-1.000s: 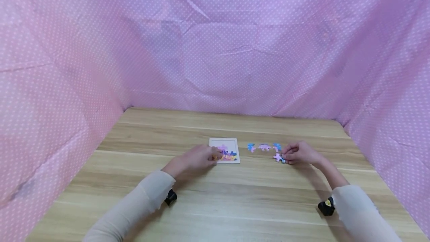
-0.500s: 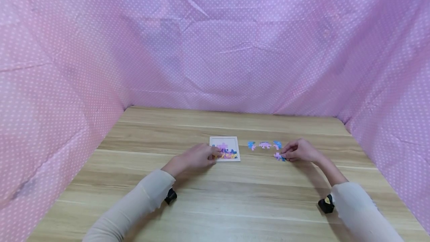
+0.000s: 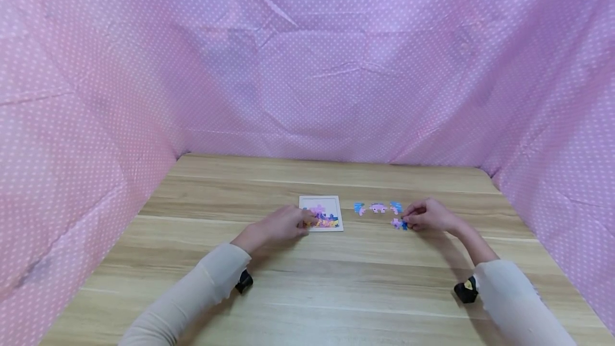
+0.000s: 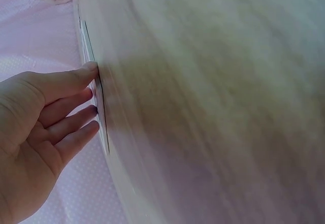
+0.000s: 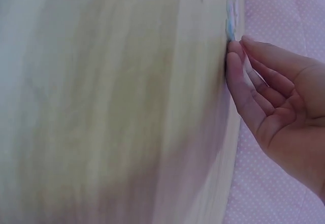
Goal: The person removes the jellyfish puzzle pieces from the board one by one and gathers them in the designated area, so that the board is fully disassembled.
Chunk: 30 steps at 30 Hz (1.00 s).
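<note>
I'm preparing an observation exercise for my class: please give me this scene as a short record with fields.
Left hand: holds the puzzle tray at its left side
Right hand: pinches a blue piece beside a pink piece
Tray: pieces in its lower part
Row: three loose pieces, right of the tray
Surface: wooden table
Backdrop: pink dotted cloth

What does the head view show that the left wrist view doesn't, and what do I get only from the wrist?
Only the head view: the printed faces of the three loose puzzle pieces in a row, plus both sleeves. Only the left wrist view: the palm side of the left hand. Both: that hand at the puzzle tray, the right hand, wooden table and pink dotted cloth.
</note>
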Each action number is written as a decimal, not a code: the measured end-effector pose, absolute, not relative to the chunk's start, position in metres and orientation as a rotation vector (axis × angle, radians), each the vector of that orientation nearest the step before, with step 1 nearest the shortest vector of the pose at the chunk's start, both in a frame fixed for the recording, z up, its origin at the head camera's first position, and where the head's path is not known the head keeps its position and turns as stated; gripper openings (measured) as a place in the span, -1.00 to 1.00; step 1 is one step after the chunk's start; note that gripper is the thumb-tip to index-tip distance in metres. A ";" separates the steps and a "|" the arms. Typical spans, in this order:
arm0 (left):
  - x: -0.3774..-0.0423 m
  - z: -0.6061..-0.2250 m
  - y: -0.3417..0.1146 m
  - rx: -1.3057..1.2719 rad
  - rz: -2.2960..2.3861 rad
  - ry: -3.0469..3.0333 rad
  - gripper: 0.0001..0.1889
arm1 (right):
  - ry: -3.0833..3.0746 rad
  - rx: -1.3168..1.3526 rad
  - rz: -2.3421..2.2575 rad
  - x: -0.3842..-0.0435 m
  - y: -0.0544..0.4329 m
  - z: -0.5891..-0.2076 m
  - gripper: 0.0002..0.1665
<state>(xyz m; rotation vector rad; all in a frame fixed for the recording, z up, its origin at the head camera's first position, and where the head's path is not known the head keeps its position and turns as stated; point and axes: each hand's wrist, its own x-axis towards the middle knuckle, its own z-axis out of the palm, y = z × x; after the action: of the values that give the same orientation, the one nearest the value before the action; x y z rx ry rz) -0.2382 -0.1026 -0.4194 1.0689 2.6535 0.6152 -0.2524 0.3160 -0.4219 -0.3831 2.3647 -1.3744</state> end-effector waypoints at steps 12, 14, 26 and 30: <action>-0.238 -0.422 -0.104 1.154 0.638 2.625 -0.68 | 2.320 -0.413 -1.442 -0.259 0.292 -0.414 -0.63; -0.238 -0.422 -0.103 1.144 0.649 2.623 -0.68 | 2.303 -0.424 -1.445 -0.261 0.285 -0.414 -0.63; -0.235 -0.422 -0.100 1.119 0.639 2.637 -0.70 | 2.329 -0.411 -1.448 -0.268 0.241 -0.416 -0.64; -0.235 -0.421 -0.100 1.081 0.655 2.633 -0.69 | 2.346 -0.442 -1.433 -0.272 0.224 -0.416 -0.67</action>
<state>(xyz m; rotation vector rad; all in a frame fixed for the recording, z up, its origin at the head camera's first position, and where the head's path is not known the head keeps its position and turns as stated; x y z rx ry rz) -0.2348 -0.0997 -0.4209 1.0805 2.6332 0.6549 -0.2719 0.2244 -0.4157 -0.4419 2.3455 -1.4326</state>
